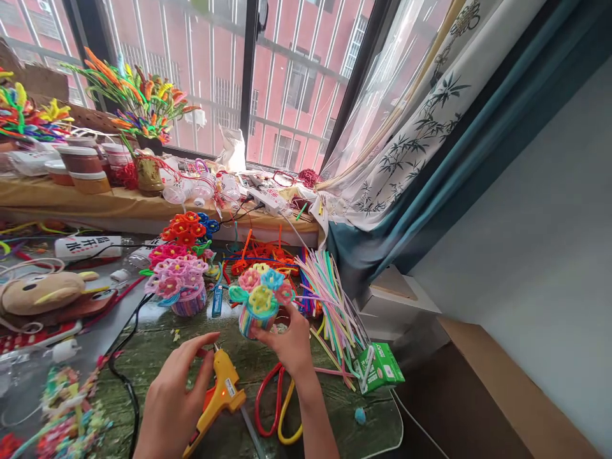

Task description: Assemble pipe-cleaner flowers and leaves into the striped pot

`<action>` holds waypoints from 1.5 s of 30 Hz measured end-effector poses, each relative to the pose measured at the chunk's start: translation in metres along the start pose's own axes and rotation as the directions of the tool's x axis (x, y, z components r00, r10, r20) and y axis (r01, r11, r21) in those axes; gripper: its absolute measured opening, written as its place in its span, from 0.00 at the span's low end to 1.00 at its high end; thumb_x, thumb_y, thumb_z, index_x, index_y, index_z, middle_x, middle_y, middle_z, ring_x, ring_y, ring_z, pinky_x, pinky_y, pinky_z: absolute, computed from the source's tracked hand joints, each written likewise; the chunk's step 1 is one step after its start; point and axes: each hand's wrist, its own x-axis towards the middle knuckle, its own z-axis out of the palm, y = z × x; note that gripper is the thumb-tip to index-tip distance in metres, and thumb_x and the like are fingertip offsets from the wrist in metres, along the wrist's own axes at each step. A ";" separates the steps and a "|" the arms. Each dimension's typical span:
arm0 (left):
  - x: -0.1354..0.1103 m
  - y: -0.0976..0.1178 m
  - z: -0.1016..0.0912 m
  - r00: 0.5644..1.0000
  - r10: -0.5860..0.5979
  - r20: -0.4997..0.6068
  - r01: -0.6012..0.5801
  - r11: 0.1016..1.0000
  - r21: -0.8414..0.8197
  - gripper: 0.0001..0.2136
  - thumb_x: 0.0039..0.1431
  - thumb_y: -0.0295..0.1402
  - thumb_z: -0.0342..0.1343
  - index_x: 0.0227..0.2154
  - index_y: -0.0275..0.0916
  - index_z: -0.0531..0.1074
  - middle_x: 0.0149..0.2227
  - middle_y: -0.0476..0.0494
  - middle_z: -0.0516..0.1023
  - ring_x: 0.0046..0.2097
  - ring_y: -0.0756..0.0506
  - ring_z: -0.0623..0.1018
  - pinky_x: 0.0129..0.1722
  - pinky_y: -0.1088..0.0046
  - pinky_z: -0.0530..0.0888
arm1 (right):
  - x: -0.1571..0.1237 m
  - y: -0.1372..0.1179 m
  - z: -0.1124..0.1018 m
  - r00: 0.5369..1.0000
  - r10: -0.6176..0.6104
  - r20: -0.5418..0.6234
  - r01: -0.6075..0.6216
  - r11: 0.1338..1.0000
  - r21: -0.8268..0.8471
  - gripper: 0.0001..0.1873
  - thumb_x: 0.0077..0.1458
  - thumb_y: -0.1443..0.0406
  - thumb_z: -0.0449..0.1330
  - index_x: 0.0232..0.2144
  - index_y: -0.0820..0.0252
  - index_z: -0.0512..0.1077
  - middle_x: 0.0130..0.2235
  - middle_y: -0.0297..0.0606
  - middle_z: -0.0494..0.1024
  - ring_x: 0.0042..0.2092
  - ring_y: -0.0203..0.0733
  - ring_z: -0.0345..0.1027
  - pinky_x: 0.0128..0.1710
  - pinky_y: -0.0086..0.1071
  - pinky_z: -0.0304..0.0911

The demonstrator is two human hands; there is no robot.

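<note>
A small striped pot of pipe-cleaner flowers (261, 299) in yellow, pink and blue is gripped at its right and near side by my right hand (291, 341). To the lower left, my left hand (179, 382) is bent with thumb and index finger apart, and nothing shows between them. Beside that hand lies a yellow hot glue gun (224, 386), its nozzle close to my fingertips and a glue stick coming out of its back. Scissors (259, 408) with one red and one yellow handle loop lie partly behind my right forearm.
Another pot of pink pipe-cleaner flowers (174, 280) stands left of mine, with red flowers (184, 227) behind. Pastel pipe cleaners (335, 306) spread at the right near a green carton (380, 368). A black cable (117, 370) crosses the table (157, 338). A cluttered sill (191, 207) runs behind.
</note>
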 end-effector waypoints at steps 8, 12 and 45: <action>-0.006 0.003 0.010 0.998 0.063 -0.012 -0.063 0.998 0.028 0.17 0.67 0.44 0.51 0.55 0.45 0.70 0.51 0.42 0.77 0.49 0.42 0.79 0.51 0.65 0.75 | -0.033 0.035 0.005 0.991 0.085 0.099 -0.087 0.996 0.012 0.26 0.36 0.62 0.76 0.41 0.60 0.79 0.40 0.41 0.85 0.40 0.52 0.80 0.43 0.40 0.73; 0.006 0.004 0.016 0.983 0.170 0.070 -0.173 0.984 0.034 0.21 0.67 0.46 0.51 0.59 0.45 0.66 0.57 0.41 0.74 0.57 0.40 0.74 0.56 0.64 0.70 | -0.039 0.038 0.007 0.992 0.099 0.084 -0.096 0.995 -0.034 0.25 0.37 0.63 0.76 0.41 0.59 0.79 0.40 0.40 0.84 0.42 0.52 0.79 0.44 0.40 0.73; 0.034 0.016 0.013 0.885 0.390 0.255 -0.440 0.879 0.183 0.21 0.67 0.44 0.51 0.60 0.47 0.67 0.55 0.44 0.78 0.53 0.39 0.75 0.53 0.62 0.66 | 0.015 -0.022 -0.048 0.890 -0.182 0.418 0.242 0.966 -0.094 0.07 0.64 0.60 0.63 0.41 0.51 0.81 0.43 0.35 0.82 0.49 0.43 0.74 0.51 0.37 0.69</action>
